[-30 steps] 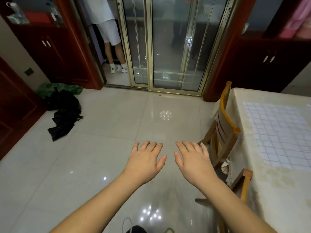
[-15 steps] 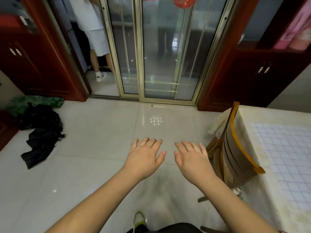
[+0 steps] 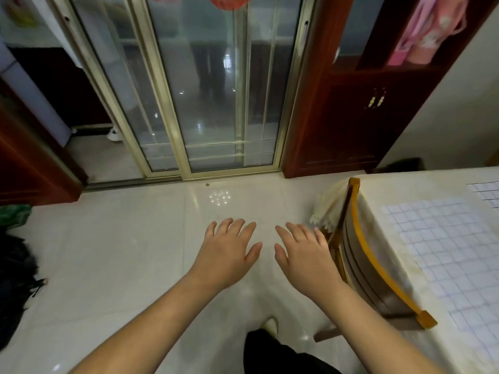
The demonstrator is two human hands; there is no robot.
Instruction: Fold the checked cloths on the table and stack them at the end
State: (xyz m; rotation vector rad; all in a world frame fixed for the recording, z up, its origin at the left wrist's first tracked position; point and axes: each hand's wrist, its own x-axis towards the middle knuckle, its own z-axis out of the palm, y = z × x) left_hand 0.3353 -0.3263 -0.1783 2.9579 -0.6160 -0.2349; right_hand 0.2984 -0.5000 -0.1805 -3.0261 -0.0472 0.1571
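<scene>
Checked cloth (image 3: 442, 255), white with a pale grid, lies flat on the table (image 3: 378, 193) at the right edge of the view, and a corner of a second checked cloth (image 3: 486, 194) shows beyond it at the far right. Against the frames from a second and half a second ago, the view has swung right and tipped down: the table and the wooden chair (image 3: 378, 271) tucked against its near side now fill more of the right side, the black heap on the floor (image 3: 13, 287) has slid to the left edge, and the standing person seen earlier by the left doorway has gone from view apart from a white shoe (image 3: 114, 134). A dark trouser leg (image 3: 280, 354) and a light shoe tip (image 3: 270, 323) now show at the bottom.

Both forearms reach forward from the bottom corners, much as before. The left hand (image 3: 225, 253) hovers palm down over the pale tiled floor (image 3: 121, 252), fingers spread, holding nothing. The right hand (image 3: 303, 256) sits just beside it, also palm down and spread, empty, apart from the left thumb by a narrow gap and near the chair's back rail without touching it. Neither hand reaches the cloths.

Beyond the hands, ceiling lights glint on the tiles. Farther off stands a sliding glass door (image 3: 216, 103) between dark red wooden cabinets (image 3: 359, 112).
</scene>
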